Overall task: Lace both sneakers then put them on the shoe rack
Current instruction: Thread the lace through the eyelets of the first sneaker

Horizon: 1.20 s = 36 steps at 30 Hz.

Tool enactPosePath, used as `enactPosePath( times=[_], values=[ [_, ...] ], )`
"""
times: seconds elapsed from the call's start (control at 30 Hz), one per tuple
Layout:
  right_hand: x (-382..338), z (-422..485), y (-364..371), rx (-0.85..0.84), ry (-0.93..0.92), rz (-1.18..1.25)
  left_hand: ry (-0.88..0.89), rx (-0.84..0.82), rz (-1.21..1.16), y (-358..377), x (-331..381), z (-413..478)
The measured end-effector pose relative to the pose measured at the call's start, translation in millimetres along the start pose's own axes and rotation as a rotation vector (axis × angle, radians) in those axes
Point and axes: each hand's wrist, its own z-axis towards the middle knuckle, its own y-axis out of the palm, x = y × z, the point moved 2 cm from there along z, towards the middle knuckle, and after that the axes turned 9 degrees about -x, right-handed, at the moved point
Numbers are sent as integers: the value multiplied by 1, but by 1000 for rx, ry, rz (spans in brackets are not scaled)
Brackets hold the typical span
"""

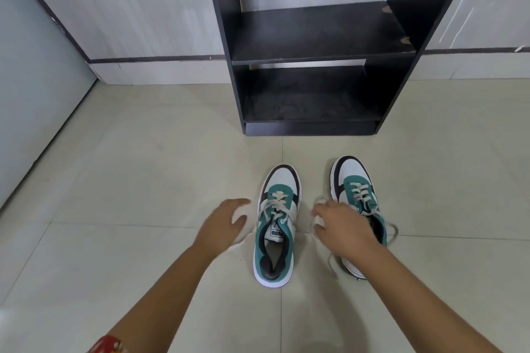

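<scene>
Two white, green and black sneakers stand side by side on the tiled floor, toes pointing at the rack. The left sneaker [277,226] has pale laces crossed over its tongue, with loose ends trailing off its left side. My left hand [222,226] hovers just left of it, fingers spread, holding nothing. My right hand [342,231] lies over the inner side of the right sneaker [354,183], fingers curled; I cannot tell whether it grips a lace. A loose lace end [394,231] trails right of that shoe.
A black shoe rack [315,57] stands against the wall straight ahead, with two bare shelves. A grey door is on the left. Pale floor tiles stretch all around the shoes. A red band shows on my left wrist.
</scene>
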Motion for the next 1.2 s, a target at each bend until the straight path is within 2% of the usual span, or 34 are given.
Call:
enactPosePath(
  times=[0.03,0.13,0.23,0.33,0.5,0.6,0.73,0.8,0.9,0.97,1.07,1.13,1.2],
  values=[
    [-9,1,2,43,-56,97,79,-26,-68,5,8,0],
    [-29,4,12,95,-93,295,191,-32,-35,19,18,3],
    [-33,9,24,154,-58,385,139,22,-93,22,20,5],
    [-29,16,27,129,-28,463,85,64,-129,24,22,9],
    [-21,14,24,115,4,303,118,187,102,24,23,4],
    [-22,15,30,70,-60,396,133,166,66,27,19,1],
    [-25,18,32,81,-2,432,73,133,-36,27,20,0],
    [-22,14,26,92,6,409,126,170,-7,23,22,-1],
    [-7,1,8,145,61,256,204,319,151,11,19,-8],
    [2,-4,1,112,126,119,126,363,220,5,10,-12],
    [-3,-3,9,22,106,-51,32,211,237,14,1,-13],
    [-16,1,19,22,6,-41,118,119,165,23,5,-10],
    [-29,5,26,41,-77,69,221,105,175,28,11,-4]
  ],
)
